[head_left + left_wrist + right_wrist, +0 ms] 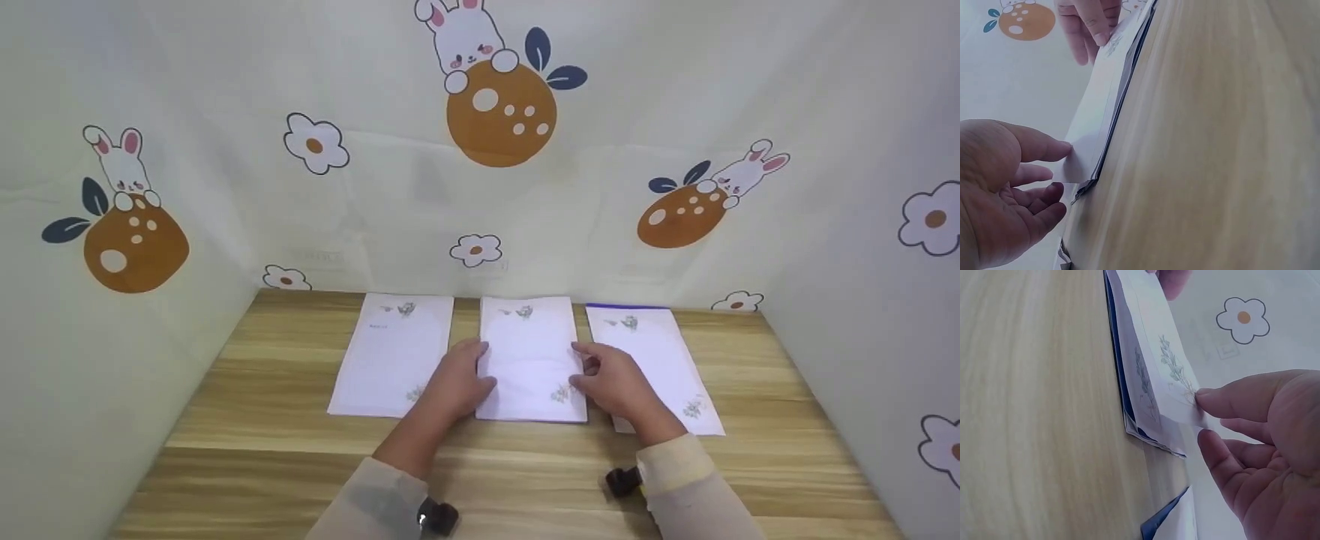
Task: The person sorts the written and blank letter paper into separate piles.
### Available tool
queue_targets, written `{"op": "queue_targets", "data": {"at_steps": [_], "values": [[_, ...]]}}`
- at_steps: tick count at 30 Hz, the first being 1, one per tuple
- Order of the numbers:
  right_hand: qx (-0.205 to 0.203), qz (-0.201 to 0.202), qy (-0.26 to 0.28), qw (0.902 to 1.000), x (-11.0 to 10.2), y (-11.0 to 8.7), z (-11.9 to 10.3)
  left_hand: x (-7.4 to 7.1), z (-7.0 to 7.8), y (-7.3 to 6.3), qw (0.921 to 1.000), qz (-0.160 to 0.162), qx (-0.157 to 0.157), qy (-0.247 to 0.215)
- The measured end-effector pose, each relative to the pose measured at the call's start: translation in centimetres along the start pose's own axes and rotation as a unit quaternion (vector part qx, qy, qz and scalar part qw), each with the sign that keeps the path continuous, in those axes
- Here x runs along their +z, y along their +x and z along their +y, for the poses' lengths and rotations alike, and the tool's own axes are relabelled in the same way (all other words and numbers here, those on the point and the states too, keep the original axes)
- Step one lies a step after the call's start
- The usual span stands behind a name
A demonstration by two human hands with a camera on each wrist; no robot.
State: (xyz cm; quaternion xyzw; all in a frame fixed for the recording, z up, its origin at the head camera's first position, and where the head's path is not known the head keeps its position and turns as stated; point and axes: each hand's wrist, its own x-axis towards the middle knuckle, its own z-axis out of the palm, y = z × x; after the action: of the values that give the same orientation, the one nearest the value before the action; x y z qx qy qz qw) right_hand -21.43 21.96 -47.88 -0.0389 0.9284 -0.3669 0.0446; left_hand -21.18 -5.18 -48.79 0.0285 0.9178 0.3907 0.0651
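Observation:
A white sheet of paper (pixel 529 352) with small printed plant motifs is uppermost on the middle stack. My left hand (pixel 461 379) holds its left edge, the thumb against the paper in the left wrist view. On the opposite edge my right hand (pixel 616 381) pinches the sheet between thumb and finger. The right wrist view shows this top sheet (pixel 1176 382) raised slightly off the paper beneath it. Lower in that stack, a dark blue layer (pixel 1121 379) shows along the edge.
To the left lies another printed paper stack (pixel 394 356), partly behind my left hand. A third stack (pixel 660 360) lies to the right, with a blue strip (pixel 626 305) at its far edge. The wooden table (pixel 300 480) meets rabbit-patterned cloth walls (pixel 405 210) on three sides.

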Motion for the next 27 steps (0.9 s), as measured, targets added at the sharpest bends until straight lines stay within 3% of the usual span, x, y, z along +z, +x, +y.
{"op": "queue_targets", "data": {"at_steps": [8,13,27], "values": [[0.004,0.023,0.024,0.9994,-1.1,-0.5,0.2,0.2,1.4,-0.4,0.9997,0.021,0.004,-0.014],[0.009,0.040,0.029,0.9987,-2.9,-0.6,0.8,0.9,2.4,-0.2,0.9988,0.027,0.025,-0.032],[0.043,0.060,0.041,0.9964,-7.0,-2.1,4.4,4.9,6.3,0.3,0.9965,0.005,0.061,-0.056]]}}
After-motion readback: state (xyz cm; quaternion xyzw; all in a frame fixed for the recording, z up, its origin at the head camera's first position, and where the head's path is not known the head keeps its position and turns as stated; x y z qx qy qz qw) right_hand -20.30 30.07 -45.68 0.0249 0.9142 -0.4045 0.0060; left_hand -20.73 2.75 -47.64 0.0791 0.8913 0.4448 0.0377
